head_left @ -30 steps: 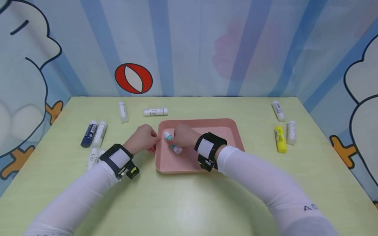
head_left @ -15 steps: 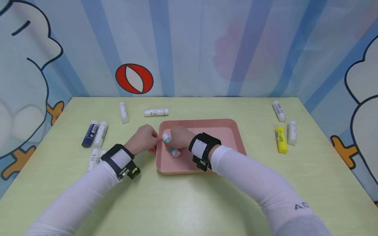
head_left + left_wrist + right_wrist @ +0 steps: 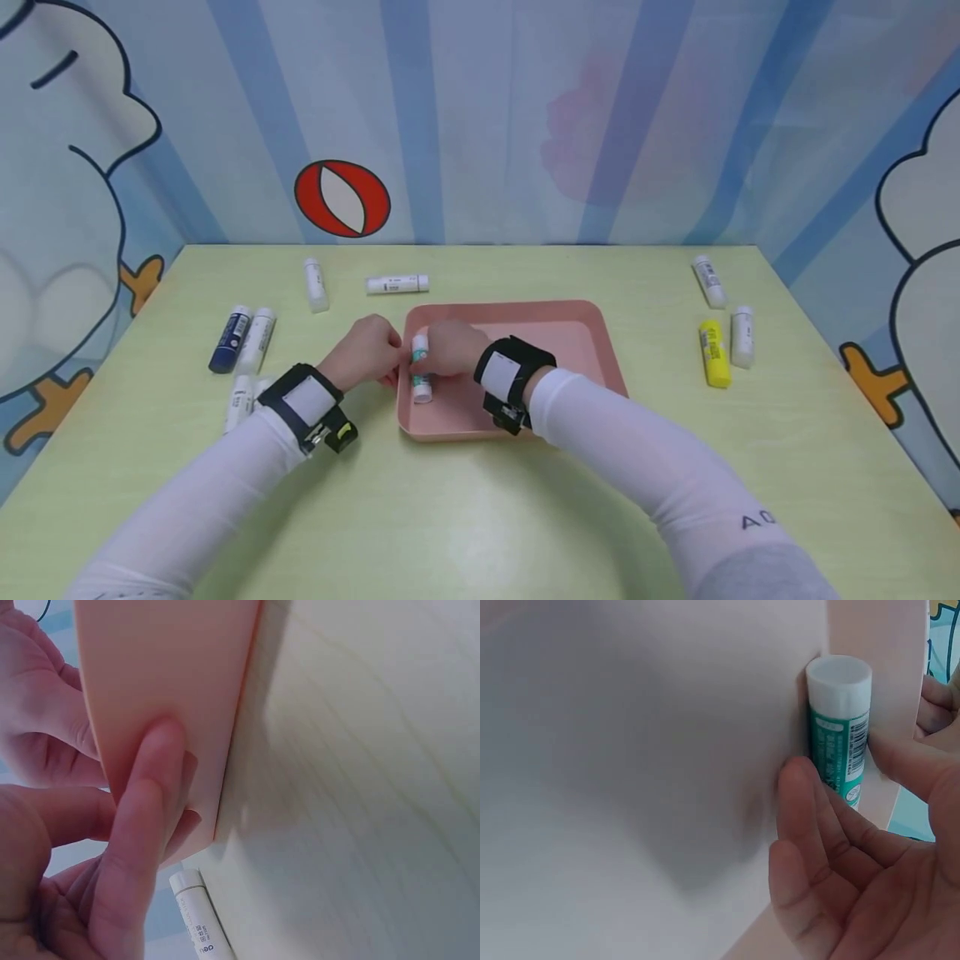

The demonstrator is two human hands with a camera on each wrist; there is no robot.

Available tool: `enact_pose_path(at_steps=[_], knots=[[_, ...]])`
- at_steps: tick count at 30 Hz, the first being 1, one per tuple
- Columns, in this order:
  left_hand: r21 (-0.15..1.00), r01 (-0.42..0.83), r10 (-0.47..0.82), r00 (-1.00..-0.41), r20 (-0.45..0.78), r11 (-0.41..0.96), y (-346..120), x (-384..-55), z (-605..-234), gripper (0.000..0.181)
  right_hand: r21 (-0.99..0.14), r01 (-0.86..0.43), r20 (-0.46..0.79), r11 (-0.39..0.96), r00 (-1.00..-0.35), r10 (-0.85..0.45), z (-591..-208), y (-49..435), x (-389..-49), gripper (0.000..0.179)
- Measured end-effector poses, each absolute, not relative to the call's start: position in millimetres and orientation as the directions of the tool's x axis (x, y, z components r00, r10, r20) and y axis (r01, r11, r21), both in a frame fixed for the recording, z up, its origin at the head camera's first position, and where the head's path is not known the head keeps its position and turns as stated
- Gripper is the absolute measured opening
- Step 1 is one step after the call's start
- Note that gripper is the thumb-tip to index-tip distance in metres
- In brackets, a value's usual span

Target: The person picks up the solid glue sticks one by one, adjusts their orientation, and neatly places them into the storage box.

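Inside the pink tray (image 3: 517,425), a green-and-white glue stick (image 3: 422,390) lies along the left wall, its length running front to back. My right hand (image 3: 453,348) reaches in over the tray and holds the glue stick (image 3: 838,742) between thumb and fingers; the right wrist view shows its white end and barcode. At the tray's left side, my left hand (image 3: 365,354) pinches the rim, with the thumb at the edge and the fingers (image 3: 161,761) against the outer wall. The far end of the glue stick is hidden by my right fingers.
Left of the tray lie a dark blue glue stick (image 3: 230,340) and several white ones, two partly behind my left wrist. Behind are two more white glue sticks (image 3: 397,284). On the right lie a yellow glue stick (image 3: 715,354) and two white ones (image 3: 742,337).
My right hand has moved left with the glue stick and turned it from slanting to lying straight along the tray's left wall. The left hand stays on the rim.
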State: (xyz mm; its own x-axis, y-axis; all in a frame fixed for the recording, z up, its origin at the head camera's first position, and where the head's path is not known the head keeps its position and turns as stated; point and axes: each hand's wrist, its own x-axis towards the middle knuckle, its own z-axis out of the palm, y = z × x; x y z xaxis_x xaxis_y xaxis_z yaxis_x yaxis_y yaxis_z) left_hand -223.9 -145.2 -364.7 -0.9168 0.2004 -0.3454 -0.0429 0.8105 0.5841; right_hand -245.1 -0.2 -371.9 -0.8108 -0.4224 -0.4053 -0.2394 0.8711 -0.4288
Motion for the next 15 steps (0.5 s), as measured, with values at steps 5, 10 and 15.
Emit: enact_pose_path(at_steps=[5,10,15], knots=[[0.583,-0.049,0.196,-0.916,-0.349,0.811,-145.1,-225.3,-365.2,0.016,-0.414,-0.249,-0.423,0.876,-0.799,-0.427,-369.8,-0.1,-243.4,0.028],[0.581,-0.049,0.193,-0.917,-0.349,0.813,-145.0,-225.6,-365.4,0.016,-0.464,-0.226,-0.421,0.857,-0.795,-0.438,-369.5,4.2,-242.5,0.028],[0.562,-0.054,0.182,-0.917,-0.356,0.826,-144.3,-225.4,-365.3,0.017,-0.489,-0.224,-0.429,0.843,-0.779,-0.456,-368.2,15.4,-245.1,0.035]])
